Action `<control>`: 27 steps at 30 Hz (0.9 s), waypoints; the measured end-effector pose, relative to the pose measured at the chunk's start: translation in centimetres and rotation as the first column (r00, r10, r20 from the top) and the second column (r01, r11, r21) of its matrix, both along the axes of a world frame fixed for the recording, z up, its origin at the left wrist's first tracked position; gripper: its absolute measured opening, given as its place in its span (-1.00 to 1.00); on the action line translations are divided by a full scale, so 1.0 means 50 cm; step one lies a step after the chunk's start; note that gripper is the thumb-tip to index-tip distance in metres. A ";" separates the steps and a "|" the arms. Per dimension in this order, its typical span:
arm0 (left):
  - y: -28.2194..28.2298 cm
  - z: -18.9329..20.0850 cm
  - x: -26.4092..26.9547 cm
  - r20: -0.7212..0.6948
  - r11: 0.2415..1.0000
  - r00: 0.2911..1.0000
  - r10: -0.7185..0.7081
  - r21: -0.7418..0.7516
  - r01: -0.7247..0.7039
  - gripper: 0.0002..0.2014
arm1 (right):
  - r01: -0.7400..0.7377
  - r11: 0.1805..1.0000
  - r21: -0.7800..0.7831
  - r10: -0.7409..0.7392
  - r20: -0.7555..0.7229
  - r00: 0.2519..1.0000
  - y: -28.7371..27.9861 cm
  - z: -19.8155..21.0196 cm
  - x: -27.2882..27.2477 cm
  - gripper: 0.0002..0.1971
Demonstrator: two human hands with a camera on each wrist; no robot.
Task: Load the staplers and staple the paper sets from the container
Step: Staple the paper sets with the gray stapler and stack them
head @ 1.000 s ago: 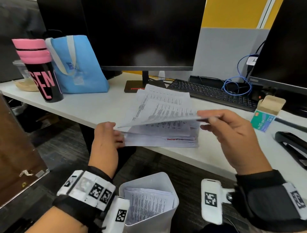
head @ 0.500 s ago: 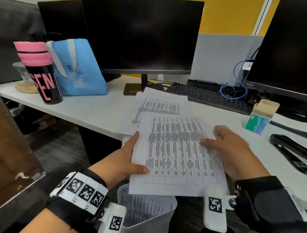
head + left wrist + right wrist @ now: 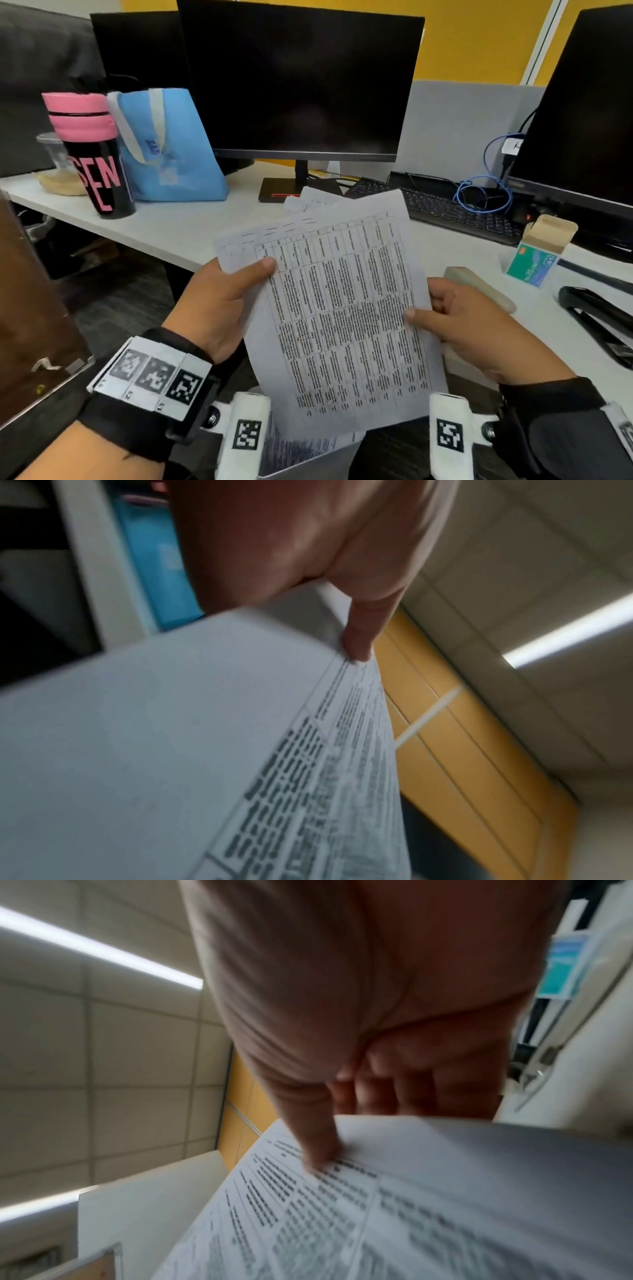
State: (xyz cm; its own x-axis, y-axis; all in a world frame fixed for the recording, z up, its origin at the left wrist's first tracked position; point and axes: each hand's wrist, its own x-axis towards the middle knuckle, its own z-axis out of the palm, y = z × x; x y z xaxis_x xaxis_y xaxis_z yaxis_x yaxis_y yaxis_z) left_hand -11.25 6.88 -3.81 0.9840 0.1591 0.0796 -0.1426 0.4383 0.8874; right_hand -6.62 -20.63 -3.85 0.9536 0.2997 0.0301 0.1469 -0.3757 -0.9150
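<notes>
While raised, both hands [image 3: 219, 308] on paper set [image 3: 342, 308].

Dark monitor [image 3: 301, 82] mid-desk; blue bag [image 3: 168, 150] left of it, pink-lidded tumbler [image 3: 96, 154] further left; keyboard [image 3: 442, 209] to its right.

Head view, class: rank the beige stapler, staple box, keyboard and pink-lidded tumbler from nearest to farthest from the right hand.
From the right hand:
1. Beige stapler, just behind it.
2. Staple box, further right.
3. Keyboard, at the desk's back.
4. Pink-lidded tumbler, far left.
</notes>
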 end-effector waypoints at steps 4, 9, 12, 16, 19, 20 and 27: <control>-0.013 0.018 -0.015 0.068 0.974 0.997 0.048 0.218 -0.062 -0.64 | 0.592 0.787 -0.175 -0.464 0.465 0.754 -0.022 0.029 0.013 -0.67; -0.021 0.017 -0.017 0.063 0.938 0.998 0.018 0.345 -0.038 -0.67 | 0.568 0.536 -0.624 -0.485 0.323 0.812 -0.066 0.008 0.069 -0.37; -0.024 0.011 -0.014 0.033 0.925 0.999 -0.010 0.379 -0.003 -0.72 | 0.537 0.498 -0.680 -0.508 0.273 0.817 -0.067 -0.006 0.077 -0.37; -0.034 0.013 -0.013 0.027 0.864 0.998 -0.064 0.502 0.042 -0.82 | 0.606 0.722 -0.335 -0.354 0.573 0.739 -0.027 0.047 0.022 -0.32; -0.061 0.015 -0.014 0.007 0.797 0.987 -0.162 0.591 0.127 -0.83 | 0.151 0.940 -0.308 0.007 0.456 0.890 0.051 0.096 -0.035 -0.48; -0.070 0.015 -0.012 0.009 0.771 0.983 -0.184 0.622 0.139 -0.83 | 0.059 0.926 -0.373 0.108 0.412 0.905 0.069 0.092 -0.039 -0.61; -0.005 0.006 -0.001 -0.021 0.527 0.999 0.024 0.850 0.006 -0.88 | 0.330 0.942 -0.060 -0.263 0.478 0.838 0.013 0.105 -0.011 -0.91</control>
State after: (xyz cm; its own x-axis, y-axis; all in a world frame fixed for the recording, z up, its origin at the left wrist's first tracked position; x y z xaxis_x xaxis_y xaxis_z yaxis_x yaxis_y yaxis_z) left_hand -11.29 6.64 -3.49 0.9870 0.0395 0.1561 -0.1122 -0.5262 0.8430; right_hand -7.18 -19.99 1.39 0.8851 0.0378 0.4638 0.3967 -0.5825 -0.7095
